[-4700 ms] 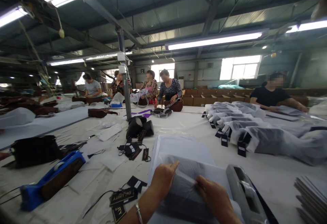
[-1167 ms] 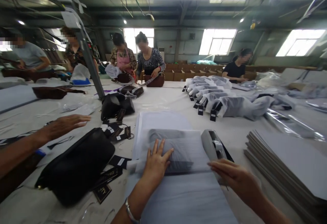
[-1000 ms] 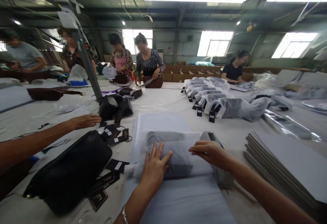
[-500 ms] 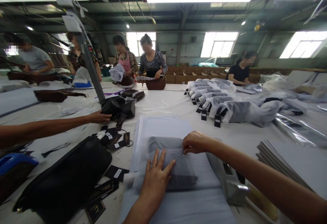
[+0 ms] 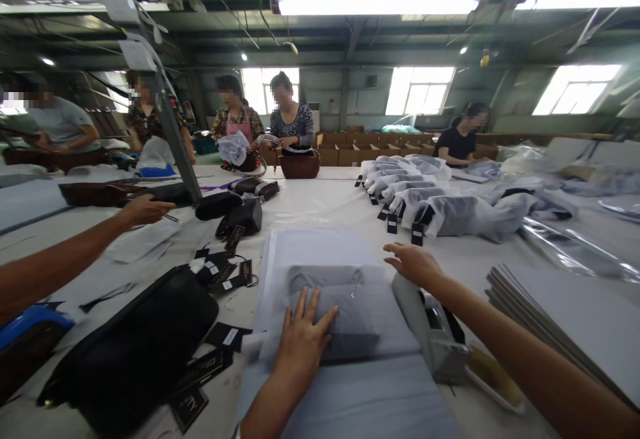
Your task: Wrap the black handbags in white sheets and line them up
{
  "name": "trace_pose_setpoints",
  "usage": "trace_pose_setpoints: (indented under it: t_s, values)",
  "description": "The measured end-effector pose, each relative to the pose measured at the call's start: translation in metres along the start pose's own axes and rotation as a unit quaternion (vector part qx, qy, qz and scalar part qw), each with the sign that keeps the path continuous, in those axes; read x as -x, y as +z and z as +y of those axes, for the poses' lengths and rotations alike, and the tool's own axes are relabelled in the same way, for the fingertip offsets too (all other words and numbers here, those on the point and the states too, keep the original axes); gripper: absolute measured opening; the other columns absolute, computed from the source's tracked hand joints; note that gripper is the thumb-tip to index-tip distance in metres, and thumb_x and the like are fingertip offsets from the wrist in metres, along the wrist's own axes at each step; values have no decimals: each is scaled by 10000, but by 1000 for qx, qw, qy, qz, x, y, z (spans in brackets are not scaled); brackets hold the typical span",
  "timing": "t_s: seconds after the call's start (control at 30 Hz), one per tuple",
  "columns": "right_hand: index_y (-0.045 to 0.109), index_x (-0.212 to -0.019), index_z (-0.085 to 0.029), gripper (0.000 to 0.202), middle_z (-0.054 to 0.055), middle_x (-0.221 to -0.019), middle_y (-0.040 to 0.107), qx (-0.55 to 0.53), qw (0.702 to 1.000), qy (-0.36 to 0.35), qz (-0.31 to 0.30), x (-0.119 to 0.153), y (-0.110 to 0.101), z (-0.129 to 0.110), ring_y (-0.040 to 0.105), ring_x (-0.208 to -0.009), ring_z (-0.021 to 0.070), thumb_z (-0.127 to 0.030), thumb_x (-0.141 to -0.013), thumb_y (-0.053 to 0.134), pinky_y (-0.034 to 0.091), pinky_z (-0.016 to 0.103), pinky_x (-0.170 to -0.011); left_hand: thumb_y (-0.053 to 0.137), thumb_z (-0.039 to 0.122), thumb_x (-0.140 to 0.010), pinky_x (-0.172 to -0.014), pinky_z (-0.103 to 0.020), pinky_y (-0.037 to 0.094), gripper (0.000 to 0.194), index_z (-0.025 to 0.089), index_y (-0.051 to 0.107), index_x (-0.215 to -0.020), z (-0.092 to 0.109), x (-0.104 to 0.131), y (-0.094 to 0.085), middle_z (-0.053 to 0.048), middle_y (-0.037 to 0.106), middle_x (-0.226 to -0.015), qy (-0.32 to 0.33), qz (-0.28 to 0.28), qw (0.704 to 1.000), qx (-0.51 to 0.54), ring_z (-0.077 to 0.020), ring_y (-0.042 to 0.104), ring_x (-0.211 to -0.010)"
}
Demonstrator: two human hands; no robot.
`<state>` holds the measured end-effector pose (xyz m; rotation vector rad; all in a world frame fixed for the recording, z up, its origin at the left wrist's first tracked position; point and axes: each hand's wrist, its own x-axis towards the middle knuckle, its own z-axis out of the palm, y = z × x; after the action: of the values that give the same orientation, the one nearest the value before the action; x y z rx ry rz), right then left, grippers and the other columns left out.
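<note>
- The wrapped bundle (image 5: pixel 334 305), something dark and flat inside thin white tissue, sits near the front edge of the table (image 5: pixel 330 209), on top of a stack of white tissue sheets (image 5: pixel 320 252). Its long axis runs left to right across the view.
- Left hand (image 5: pixel 303 339) is flat on it, fingers spread wide, pressing down rather than gripping. It's clearly the nearer hand, since it's actually touching.
- Right hand (image 5: pixel 413 262) hovers open and empty just off the bundle's far right corner, above the grey tape dispenser (image 5: pixel 433 325). So the bundle lies to the left of and toward the body from those fingers.
- Counts: one bundle under the hand, one grey dispenser, one black bag (image 5: pixel 135 352) at the left with a scatter of black hang tags (image 5: pixel 223 272) beside it.
- Further out: a co-worker's arm (image 5: pixel 65 259) reaching in from the left, a row of already wrapped bags (image 5: pixel 440 202) with tags, and a pile of grey boards (image 5: pixel 565 312) at the right.
</note>
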<state>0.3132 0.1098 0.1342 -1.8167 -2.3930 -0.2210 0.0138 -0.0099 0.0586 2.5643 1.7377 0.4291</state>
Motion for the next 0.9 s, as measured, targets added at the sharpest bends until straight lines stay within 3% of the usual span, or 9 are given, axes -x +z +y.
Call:
trace_pose_setpoints:
  t_s: [0.1, 0.2, 0.33, 0.47, 0.6, 0.77, 0.9]
  values:
    - [637, -1176, -194, 361, 96, -1239, 655, -24, 997, 71, 29, 58, 0, 17, 638, -1089, 240, -418, -939, 483, 476, 356, -942, 641, 168, -862, -1040, -612, 396, 567, 426, 513, -1351, 2, 1, -3, -79, 313, -1568, 3, 3, 1000, -9, -386, 245, -1436]
    - [711, -1024, -209, 379, 88, -1276, 638, -96, 980, 166, 47, 116, 5, 27, 590, -1174, 262, -499, -894, 504, 409, 392, -1052, 627, 146, -867, -1033, -612, 402, 555, 407, 527, -1346, 3, 0, -4, -91, 325, -1562, 6, 4, 1000, -18, -395, 257, -1431]
    - [764, -910, -219, 431, 110, -1360, 579, -222, 941, 255, 32, 165, 14, 23, 509, -1274, 316, -564, -826, 521, 339, 455, -1105, 631, 151, -866, -1025, -597, 414, 548, 400, 533, -1344, 2, 0, -4, -92, 344, -1553, 14, 12, 1000, -20, -399, 273, -1424]
    - [785, -880, -211, 442, 109, -1373, 571, -321, 902, 289, 19, 173, 20, 10, 545, -1241, 321, -567, -794, 537, 403, 428, -1054, 636, 161, -866, -1011, -580, 430, 543, 396, 534, -1345, 1, 0, -3, -93, 354, -1548, 20, 24, 999, -25, -397, 282, -1421]
    - [782, -828, -188, 390, 113, -1418, 526, -458, 822, 326, 94, 170, 19, -5, 556, -1226, 327, -540, -706, 667, 443, 400, -1020, 626, 181, -879, -1014, -567, 427, 521, 386, 533, -1348, 0, 2, -4, -102, 354, -1547, 25, 23, 999, -29, -392, 288, -1420]
    - [775, -830, -217, 333, 68, -1402, 547, -485, 783, 338, 194, 187, 3, -28, 532, -1251, 304, -520, -702, 728, 422, 398, -1056, 616, 209, -891, -1006, -572, 426, 513, 390, 516, -1361, -1, 2, -2, -109, 346, -1550, 30, 21, 999, -36, -393, 265, -1428]
    - [766, -922, -216, 379, 61, -1300, 630, -538, 726, 371, 216, 210, -1, -46, 586, -1182, 287, -525, -701, 751, 466, 383, -1024, 599, 217, -902, -999, -572, 431, 491, 381, 523, -1359, -1, 1, -1, -117, 339, -1552, 31, 24, 998, -41, -399, 264, -1427]
